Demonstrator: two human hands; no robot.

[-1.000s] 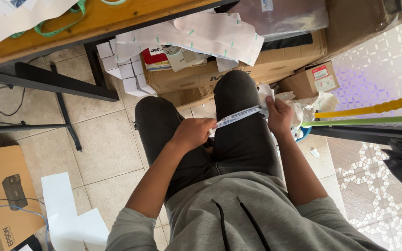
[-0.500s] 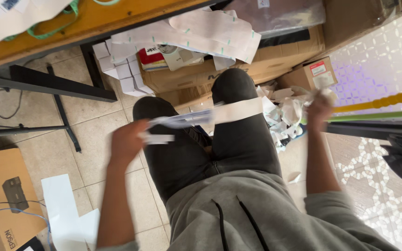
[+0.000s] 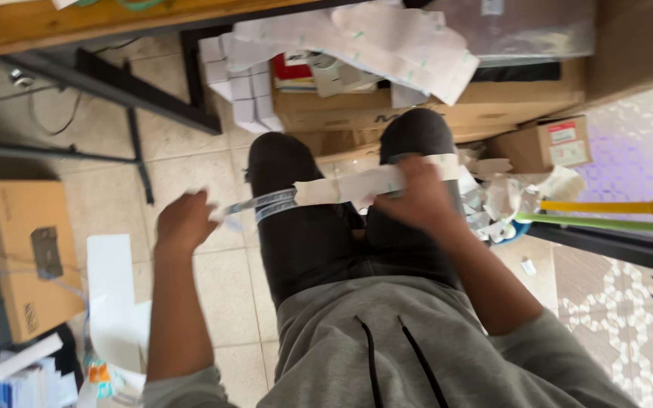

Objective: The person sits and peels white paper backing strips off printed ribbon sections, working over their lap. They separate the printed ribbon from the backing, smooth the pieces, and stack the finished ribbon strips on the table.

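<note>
I sit looking down at my lap in dark trousers and a grey top. A long white paper strip (image 3: 357,185) stretches across my knees. My left hand (image 3: 184,224) grips the strip's clear, dark-printed end (image 3: 262,205) out past my left knee. My right hand (image 3: 416,196) pinches the white part over my right knee. The strip hangs taut between the two hands, slightly tilted up to the right.
Cardboard boxes (image 3: 410,113) and loose white paper sheets (image 3: 357,38) lie ahead under a wooden table (image 3: 115,19) with black metal legs (image 3: 137,98). Crumpled paper scraps (image 3: 508,196) pile at my right. Another box (image 3: 17,249) sits left. Yellow and green rods (image 3: 606,215) cross at right.
My hands started close together on the strip, spread wide apart, and now the right hand has come back inward over the knee while the left stays out left.
</note>
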